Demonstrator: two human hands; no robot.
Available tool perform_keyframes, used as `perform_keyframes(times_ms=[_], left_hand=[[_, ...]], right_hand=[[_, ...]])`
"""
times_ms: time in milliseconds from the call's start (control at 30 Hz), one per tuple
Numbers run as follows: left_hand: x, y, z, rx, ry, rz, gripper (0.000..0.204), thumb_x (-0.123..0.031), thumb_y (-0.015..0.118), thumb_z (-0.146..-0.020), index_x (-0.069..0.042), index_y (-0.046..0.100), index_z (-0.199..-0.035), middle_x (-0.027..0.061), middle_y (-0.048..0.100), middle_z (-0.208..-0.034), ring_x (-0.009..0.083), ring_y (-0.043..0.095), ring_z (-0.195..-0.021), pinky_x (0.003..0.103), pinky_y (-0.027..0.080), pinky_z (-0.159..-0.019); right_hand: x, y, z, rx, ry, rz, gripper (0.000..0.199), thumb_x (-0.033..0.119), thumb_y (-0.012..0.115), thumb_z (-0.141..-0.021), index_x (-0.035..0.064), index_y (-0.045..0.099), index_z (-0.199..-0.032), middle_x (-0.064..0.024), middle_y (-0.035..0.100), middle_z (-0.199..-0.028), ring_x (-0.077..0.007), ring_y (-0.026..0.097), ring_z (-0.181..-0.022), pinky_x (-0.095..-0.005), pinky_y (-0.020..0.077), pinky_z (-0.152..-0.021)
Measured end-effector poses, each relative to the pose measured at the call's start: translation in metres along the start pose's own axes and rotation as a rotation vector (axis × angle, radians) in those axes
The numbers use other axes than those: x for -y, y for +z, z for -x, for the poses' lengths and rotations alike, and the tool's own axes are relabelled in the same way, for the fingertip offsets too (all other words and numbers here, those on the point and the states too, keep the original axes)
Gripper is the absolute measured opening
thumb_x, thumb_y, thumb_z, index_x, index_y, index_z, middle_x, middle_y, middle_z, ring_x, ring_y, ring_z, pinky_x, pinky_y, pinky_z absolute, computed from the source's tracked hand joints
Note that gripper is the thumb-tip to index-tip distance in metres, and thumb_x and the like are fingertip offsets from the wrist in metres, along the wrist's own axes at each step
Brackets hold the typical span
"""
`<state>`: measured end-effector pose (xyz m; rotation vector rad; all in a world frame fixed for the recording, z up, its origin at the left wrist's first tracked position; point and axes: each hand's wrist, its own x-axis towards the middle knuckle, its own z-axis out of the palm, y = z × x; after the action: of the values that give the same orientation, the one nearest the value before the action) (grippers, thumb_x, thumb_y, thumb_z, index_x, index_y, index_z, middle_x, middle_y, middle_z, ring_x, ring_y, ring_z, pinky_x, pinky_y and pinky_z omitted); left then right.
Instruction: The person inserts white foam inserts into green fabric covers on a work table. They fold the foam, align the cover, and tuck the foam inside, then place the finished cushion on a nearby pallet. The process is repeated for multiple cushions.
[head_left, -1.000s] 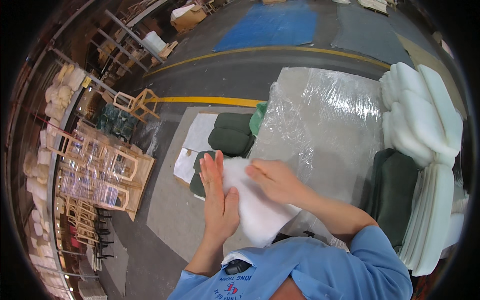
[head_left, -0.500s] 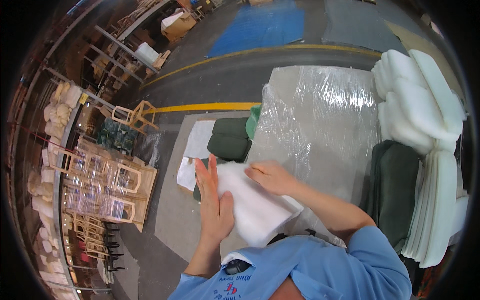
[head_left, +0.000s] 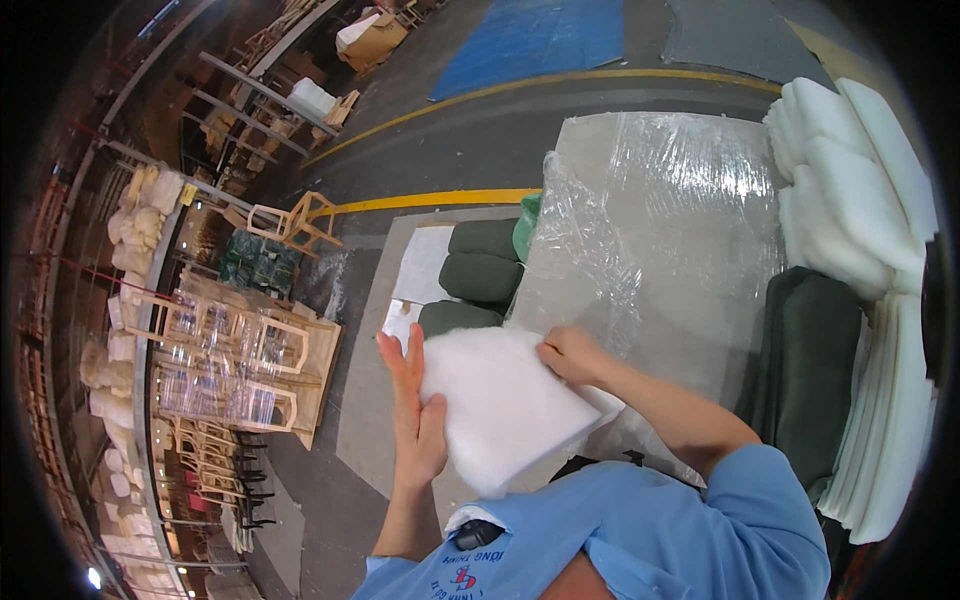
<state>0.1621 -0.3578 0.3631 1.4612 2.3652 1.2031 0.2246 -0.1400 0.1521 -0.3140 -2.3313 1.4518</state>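
Note:
In front of my chest is a soft white piece of wadding, its fuzzy top surface facing me and a flap standing out at its lower right edge. My left hand presses flat against its left side, fingers stretched upward and thumb on the face. At the upper right edge, my right hand pinches the wadding with curled fingers. Just beyond lie several dark green cushions, one partly hidden by the wadding.
On my right stand a table covered with clear plastic film, stacked white padding, dark green covers and white foam sheets. Wooden chair frames in plastic wrap are at left, beside loaded shelving.
My right hand has gone from lying with extended fingers on the wadding to gripping its edge, farther right. The wadding's face is spread wider. The whole view has shifted slightly.

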Motion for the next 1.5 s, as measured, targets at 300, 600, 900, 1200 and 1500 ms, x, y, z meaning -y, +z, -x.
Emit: perform_keyframes(times_ms=[300, 600, 900, 1200, 1500], left_hand=[[0.006, -0.008, 0.001, 0.107, 0.01, -0.063, 0.09, -0.011, 0.046, -0.093, -0.003, 0.008, -0.174, 0.0223, 0.066, -0.147, 0.0391, 0.022, -0.164, 0.051, 0.013, -0.132], [0.018, -0.019, 0.017, 0.062, -0.118, -0.023, 0.087, -0.016, 0.048, -0.094, -0.001, 0.016, -0.173, 0.0212, 0.077, -0.127, 0.0371, 0.035, -0.158, 0.052, 0.021, -0.129], [0.025, -0.014, 0.006, 0.038, -0.073, 0.002, 0.085, -0.012, 0.048, -0.094, 0.001, 0.018, -0.172, 0.0202, 0.077, -0.126, 0.0349, 0.038, -0.156, 0.051, 0.019, -0.13], [0.06, -0.026, 0.03, -0.104, -0.138, 0.105, 0.083, -0.022, 0.048, -0.096, 0.002, 0.021, -0.171, 0.0199, 0.078, -0.121, 0.0388, 0.038, -0.154, 0.056, 0.018, -0.129], [0.086, -0.038, 0.049, -0.531, -0.768, 0.715, 0.073, -0.026, 0.061, -0.098, 0.002, 0.04, -0.162, 0.0236, 0.058, -0.153, 0.0369, 0.055, -0.141, 0.047, 0.048, -0.117]], right_hand=[[0.078, 0.006, -0.055, -0.033, -0.112, -0.569, 0.009, 0.013, 0.063, -0.102, 0.0051, 0.062, -0.107, -0.0118, 0.069, -0.083, -0.0202, 0.069, -0.079, -0.0381, 0.0529, -0.072], [-0.032, 0.015, -0.042, -0.15, 0.289, -0.233, 0.028, 0.028, 0.062, -0.103, 0.0054, 0.07, -0.089, -0.0211, 0.075, -0.096, -0.038, 0.072, -0.092, -0.0491, 0.0549, -0.085], [0.026, 0.029, -0.016, 0.106, -0.066, -0.175, 0.03, 0.036, 0.055, -0.11, 0.0075, 0.065, -0.108, -0.0206, 0.074, -0.096, -0.0444, 0.07, -0.091, -0.0517, 0.0552, -0.082], [-0.056, -0.031, 0.19, 0.273, 0.767, -0.872, 0.056, 0.061, 0.057, -0.108, 0.0113, 0.056, -0.082, -0.0018, 0.05, -0.068, -0.0155, 0.048, -0.056, -0.0337, 0.0373, -0.05], [-0.028, 0.044, 0.162, 0.363, 1.129, -1.667, 0.062, 0.076, 0.059, -0.099, 0.0148, 0.058, -0.102, 0.0052, 0.039, -0.063, -0.0075, 0.029, -0.046, -0.0263, 0.021, -0.042]])
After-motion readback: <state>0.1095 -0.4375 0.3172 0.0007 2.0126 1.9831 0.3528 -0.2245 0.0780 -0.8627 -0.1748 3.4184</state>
